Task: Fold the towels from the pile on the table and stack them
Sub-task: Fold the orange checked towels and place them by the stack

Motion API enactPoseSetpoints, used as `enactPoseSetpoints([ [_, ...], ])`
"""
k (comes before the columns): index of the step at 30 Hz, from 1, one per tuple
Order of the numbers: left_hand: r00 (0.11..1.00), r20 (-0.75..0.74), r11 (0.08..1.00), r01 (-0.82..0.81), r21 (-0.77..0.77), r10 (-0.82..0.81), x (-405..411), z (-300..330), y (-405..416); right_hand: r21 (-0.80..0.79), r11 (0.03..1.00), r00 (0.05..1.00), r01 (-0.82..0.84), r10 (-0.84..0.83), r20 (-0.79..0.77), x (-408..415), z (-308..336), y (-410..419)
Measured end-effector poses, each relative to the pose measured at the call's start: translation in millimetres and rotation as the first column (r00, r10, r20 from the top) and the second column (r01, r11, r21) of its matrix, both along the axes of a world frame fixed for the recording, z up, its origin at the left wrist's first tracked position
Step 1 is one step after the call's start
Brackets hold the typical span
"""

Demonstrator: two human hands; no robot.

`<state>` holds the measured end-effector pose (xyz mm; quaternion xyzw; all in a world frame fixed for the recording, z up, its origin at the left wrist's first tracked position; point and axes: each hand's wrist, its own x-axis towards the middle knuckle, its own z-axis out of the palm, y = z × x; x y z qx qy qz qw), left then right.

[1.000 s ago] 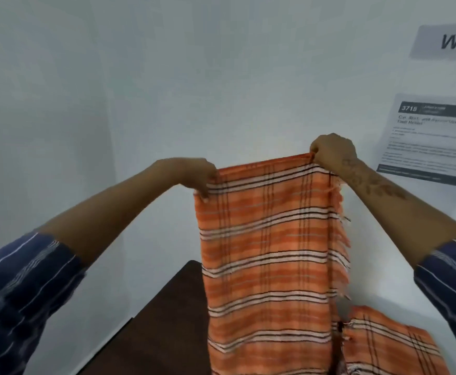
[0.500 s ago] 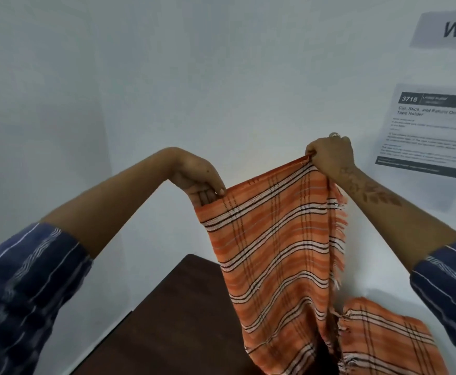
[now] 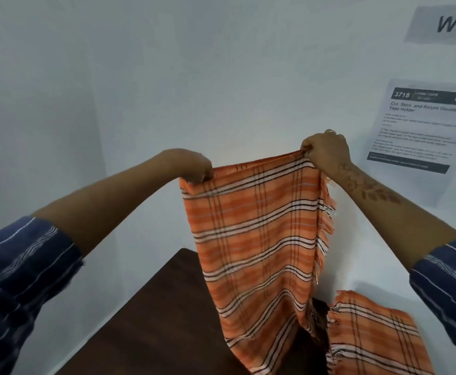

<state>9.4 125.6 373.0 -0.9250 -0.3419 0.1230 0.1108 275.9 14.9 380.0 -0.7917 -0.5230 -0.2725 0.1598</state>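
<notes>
An orange plaid towel point(image 3: 256, 239) with white and black stripes hangs in the air above the dark brown table point(image 3: 151, 326). My left hand point(image 3: 194, 169) pinches its top left corner. My right hand point(image 3: 327, 152) grips the top right corner a little higher, so the top edge slopes up to the right. A fringe runs down the towel's right side. Its lower end reaches down to the table and out of the frame. A second orange plaid towel point(image 3: 370, 336) lies on the table at the lower right.
White walls close in the table at the left and the back. A printed sheet point(image 3: 421, 131) and a sign reading "WS" point(image 3: 446, 25) hang on the wall at the right.
My left hand has risen and moved left, so the slack, slanted top edge is now pulled nearly taut between both hands. The towel hangs flatter than half a second ago.
</notes>
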Motion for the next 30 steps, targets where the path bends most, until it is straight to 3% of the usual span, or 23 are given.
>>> enactPoseSetpoints([
  [5, 0.961, 0.273, 0.989, 0.006, 0.146, -0.046, -22, 31, 46, -0.28, 0.944, 0.971, -0.172, 0.114, -0.21, -3, 34, -15],
  [7, 0.947, 0.311, 0.985, 0.03, 0.173, -0.083, -23, 41, 50, -0.22, 0.969, 0.987, -0.113, 0.083, -0.141, -5, 41, -14],
  [11, 0.901, 0.325, 0.884, 0.12, 0.452, -0.288, -15, 62, 41, -0.184, 0.983, 0.995, 0.024, -0.041, -0.09, -4, 41, -14],
  [12, 0.901, 0.333, 0.895, 0.119, 0.43, -0.279, -17, 65, 39, -0.18, 0.983, 0.992, 0.025, -0.046, -0.117, -2, 43, -16],
  [16, 0.921, 0.379, 0.993, 0.05, 0.103, -0.086, -32, 55, 29, -0.099, 0.995, 0.976, -0.001, -0.02, -0.217, 5, 44, -24],
  [21, 0.829, 0.542, 0.951, -0.043, 0.305, -0.136, -39, 56, 28, -0.073, 0.997, 0.997, 0.02, -0.025, -0.069, -12, 40, -21],
  [24, 0.778, 0.62, 0.977, -0.04, 0.21, -0.101, -45, 52, 35, -0.069, 0.995, 0.997, -0.067, 0.064, -0.046, -13, 42, -25],
  [27, 0.834, 0.539, 0.987, 0.039, 0.159, -0.119, -43, 45, 38, 0.003, 1.0, 1.0, -0.013, 0.013, 0.026, -10, 39, -27],
  [30, 0.803, 0.573, 0.982, 0.079, 0.172, -0.165, -43, 40, 49, 0.048, 0.994, 0.99, -0.1, 0.105, -0.099, -7, 30, -23],
])
